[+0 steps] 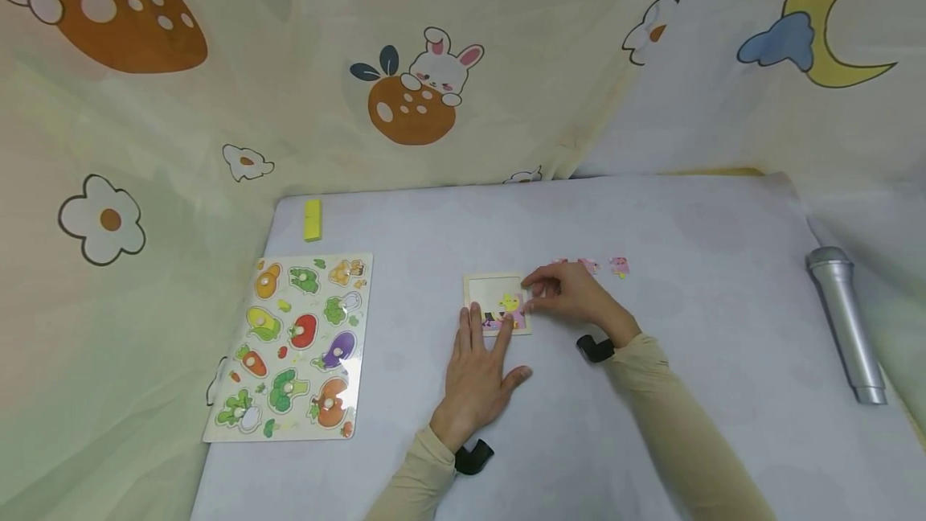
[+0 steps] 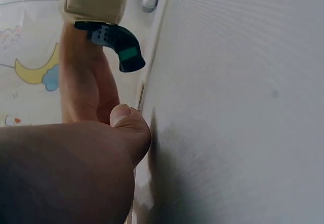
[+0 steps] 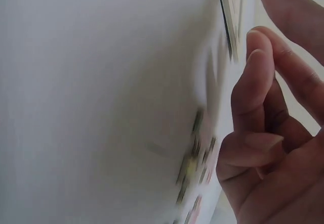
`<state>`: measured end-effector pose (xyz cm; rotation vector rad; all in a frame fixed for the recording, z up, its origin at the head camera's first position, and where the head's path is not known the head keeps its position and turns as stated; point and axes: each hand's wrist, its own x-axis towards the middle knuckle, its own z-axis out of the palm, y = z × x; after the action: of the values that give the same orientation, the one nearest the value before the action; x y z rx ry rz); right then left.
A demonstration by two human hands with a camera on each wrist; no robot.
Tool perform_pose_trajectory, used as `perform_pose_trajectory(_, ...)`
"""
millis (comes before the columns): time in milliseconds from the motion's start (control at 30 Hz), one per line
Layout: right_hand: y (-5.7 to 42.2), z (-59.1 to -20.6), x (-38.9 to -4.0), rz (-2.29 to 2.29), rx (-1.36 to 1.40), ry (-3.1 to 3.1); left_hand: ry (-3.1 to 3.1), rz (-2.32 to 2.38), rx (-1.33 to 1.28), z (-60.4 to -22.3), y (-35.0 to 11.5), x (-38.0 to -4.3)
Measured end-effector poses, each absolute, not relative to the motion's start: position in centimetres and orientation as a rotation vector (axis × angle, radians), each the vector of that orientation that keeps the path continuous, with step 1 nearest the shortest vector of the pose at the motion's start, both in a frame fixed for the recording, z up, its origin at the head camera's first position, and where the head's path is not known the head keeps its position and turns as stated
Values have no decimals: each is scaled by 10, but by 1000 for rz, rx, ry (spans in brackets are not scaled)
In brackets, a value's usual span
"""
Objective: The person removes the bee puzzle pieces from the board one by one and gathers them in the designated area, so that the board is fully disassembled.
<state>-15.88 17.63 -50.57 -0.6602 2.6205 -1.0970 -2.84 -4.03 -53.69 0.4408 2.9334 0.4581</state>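
Observation:
A small square puzzle tray (image 1: 493,276) with a pale border lies mid-table. Fitted pieces (image 1: 510,301) with a yellow figure fill part of its lower right, while its upper part shows bare backing. My left hand (image 1: 477,380) rests with straight fingers on the tray's lower edge and pieces. At the tray's right side is my right hand (image 1: 575,293), fingers bent and thumb apart from the index finger. Nothing shows between those fingers (image 3: 253,77) in the right wrist view. Loose pink puzzle pieces (image 1: 620,265) lie just beyond the right hand, some partly hidden by it.
To the left lies a vegetable knob-puzzle board (image 1: 289,364), with a yellow block (image 1: 313,220) behind it. A silver microphone (image 1: 846,324) lies along the right edge. Printed cloth (image 1: 304,103) hangs behind the table.

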Motion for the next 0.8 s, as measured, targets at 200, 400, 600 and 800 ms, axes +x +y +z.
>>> perform_pose_trajectory(200, 159, -505, -157, -1030, -648, 2589, 2932, 461, 432, -538, -40, -28)
perform_pose_trajectory(400, 154, -505, -157, -1011, -633, 2586, 2939, 460, 437, -538, -41, -28)
perform_pose_trajectory(600, 153, -504, -157, -1019, -587, 2581, 2951, 472, 451, -537, -41, -28)
perform_pose_trajectory(800, 152, -504, -156, -1062, -592, 2563, 2952, 465, 450, -538, -41, -29)
